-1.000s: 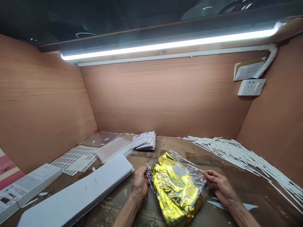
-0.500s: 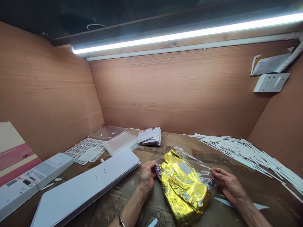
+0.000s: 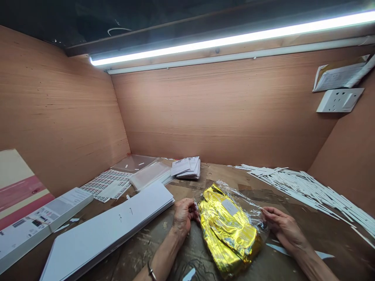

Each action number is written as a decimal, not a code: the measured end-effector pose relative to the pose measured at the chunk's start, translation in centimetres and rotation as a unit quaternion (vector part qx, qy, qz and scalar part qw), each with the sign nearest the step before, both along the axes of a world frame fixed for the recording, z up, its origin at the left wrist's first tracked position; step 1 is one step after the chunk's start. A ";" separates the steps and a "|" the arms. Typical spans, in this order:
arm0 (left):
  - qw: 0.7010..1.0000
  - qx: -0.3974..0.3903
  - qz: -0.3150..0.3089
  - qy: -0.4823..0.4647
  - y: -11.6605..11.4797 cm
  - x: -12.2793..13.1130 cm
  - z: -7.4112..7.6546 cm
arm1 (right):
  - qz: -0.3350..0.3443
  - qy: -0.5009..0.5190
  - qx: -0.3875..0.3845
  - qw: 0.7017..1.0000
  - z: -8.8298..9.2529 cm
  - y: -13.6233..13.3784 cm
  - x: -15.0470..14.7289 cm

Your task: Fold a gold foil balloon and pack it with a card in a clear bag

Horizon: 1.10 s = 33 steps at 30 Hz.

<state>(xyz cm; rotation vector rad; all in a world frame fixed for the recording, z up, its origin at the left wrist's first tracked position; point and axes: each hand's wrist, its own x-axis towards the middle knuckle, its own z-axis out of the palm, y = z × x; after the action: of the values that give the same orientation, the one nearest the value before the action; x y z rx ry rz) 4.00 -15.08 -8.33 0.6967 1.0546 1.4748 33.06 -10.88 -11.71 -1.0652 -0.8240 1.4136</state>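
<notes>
A crumpled gold foil packet (image 3: 228, 230) lies inside a clear plastic bag (image 3: 244, 201) on the worn brown tabletop (image 3: 140, 249). My left hand (image 3: 184, 215) is at the bag's left edge, with its fingers curled against the plastic. My right hand (image 3: 279, 224) is at the right edge, its fingertips pinching the loose plastic. A bracelet (image 3: 151, 271) circles my left wrist. The packet's lower end reaches the bottom of the picture area, and a small white label (image 3: 230, 207) shows through the bag.
A stack of long white card strips (image 3: 108, 226) lies left of my left hand. Behind it are label sheets (image 3: 107, 185), plastic sleeves (image 3: 150, 175) and printed leaflets (image 3: 186, 168). Many thin white strips (image 3: 310, 195) spread to the right. Wooden walls surround the tabletop.
The view has swung, shifting the whole scene right and slightly up. My hands stay at the bag's sides, and my left hand sits closer against the packet.
</notes>
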 end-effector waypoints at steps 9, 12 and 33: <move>0.997 -0.025 0.068 0.016 0.6 -0.6 -0.2 | -0.005 -0.024 0.016 1.000 0.6 -0.4 -0.5; 0.997 -0.027 0.070 0.024 0.8 -0.6 -0.5 | 0.005 -0.037 0.022 0.999 0.7 -0.6 -0.7; 0.997 -0.024 0.061 0.039 0.6 -0.5 -0.1 | -0.006 -0.037 0.027 0.999 0.5 -0.3 -0.3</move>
<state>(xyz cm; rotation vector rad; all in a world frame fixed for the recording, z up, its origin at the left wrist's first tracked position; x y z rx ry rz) 3.55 -14.49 -8.44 0.6709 1.2066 1.5315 32.77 -11.14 -11.21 -1.0842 -0.9046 1.3410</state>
